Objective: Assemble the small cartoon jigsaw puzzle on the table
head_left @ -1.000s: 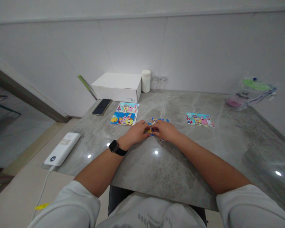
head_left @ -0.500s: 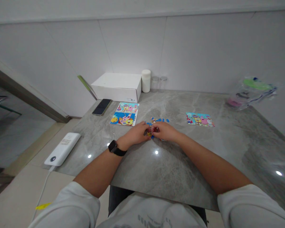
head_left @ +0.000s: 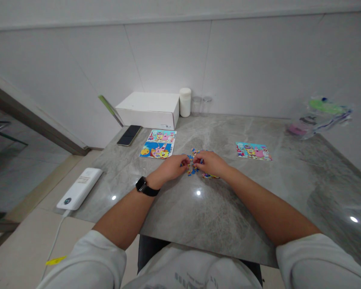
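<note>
Small blue, yellow and multicoloured jigsaw pieces point(head_left: 193, 172) lie in a loose heap on the grey marbled table. My left hand point(head_left: 175, 165), with a black watch on its wrist, is at the heap's left side. Its fingers are curled together, and a bluish jigsaw piece shows at their tips. From the right, my right hand point(head_left: 211, 162) reaches in with thumb and fingers pinched low among the pieces. Whatever sits between those fingertips is too small to tell. More jigsaw pieces point(head_left: 209, 176) lie partly hidden under the right palm.
Left of the heap lies a cartoon picture sheet point(head_left: 159, 144), and a cartoon card point(head_left: 253, 151) is to the right. Behind are a phone point(head_left: 129, 135), a white box point(head_left: 149, 108), a white bottle point(head_left: 185, 102) and two clear jars point(head_left: 201, 106). A power bank point(head_left: 80, 188) and plastic bag point(head_left: 317, 118) flank the table.
My hands have drawn slightly apart, the left one moving a little left. More of the heap's middle shows between them, and more pieces are visible under the right palm.
</note>
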`<move>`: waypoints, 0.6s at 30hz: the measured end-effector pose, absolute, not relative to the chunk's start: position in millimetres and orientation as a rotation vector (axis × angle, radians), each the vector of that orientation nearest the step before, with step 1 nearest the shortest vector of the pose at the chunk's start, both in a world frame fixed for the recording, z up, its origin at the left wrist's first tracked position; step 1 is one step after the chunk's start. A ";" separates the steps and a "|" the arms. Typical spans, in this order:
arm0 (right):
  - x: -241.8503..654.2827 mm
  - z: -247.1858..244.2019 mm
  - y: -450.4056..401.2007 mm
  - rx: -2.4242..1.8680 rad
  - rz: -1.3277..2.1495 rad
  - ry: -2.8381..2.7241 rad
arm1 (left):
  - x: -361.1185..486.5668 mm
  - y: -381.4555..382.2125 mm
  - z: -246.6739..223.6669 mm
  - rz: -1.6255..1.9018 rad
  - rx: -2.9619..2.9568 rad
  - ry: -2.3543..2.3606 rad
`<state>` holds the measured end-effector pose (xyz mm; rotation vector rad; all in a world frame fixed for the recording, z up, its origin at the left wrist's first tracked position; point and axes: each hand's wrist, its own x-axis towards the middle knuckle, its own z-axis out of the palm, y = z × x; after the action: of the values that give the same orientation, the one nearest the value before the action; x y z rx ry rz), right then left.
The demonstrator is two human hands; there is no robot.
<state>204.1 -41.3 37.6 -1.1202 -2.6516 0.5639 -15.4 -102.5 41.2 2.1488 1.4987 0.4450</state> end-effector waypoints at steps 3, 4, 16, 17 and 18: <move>207.4 38.5 -38.8 -1.131 0.559 -2.717 | -15.5 -100.9 37.6 0.487 2.242 1.595; 208.4 38.1 -38.1 -1.146 0.555 -2.734 | -15.1 -100.5 36.5 0.508 2.284 1.616; 220.0 46.3 -27.5 -1.450 0.317 -2.625 | -1.9 -102.7 24.3 0.508 2.437 1.339; 224.5 48.9 -24.4 -1.444 0.341 -2.652 | -2.3 -102.2 23.2 0.506 2.447 1.340; 229.1 51.3 -22.0 -1.441 0.372 -2.690 | -2.7 -101.6 22.5 0.499 2.457 1.354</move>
<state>229.1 -22.0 51.3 -1.4405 -2.6896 0.3717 -2.7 -101.6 22.5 2.4575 1.3536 0.4991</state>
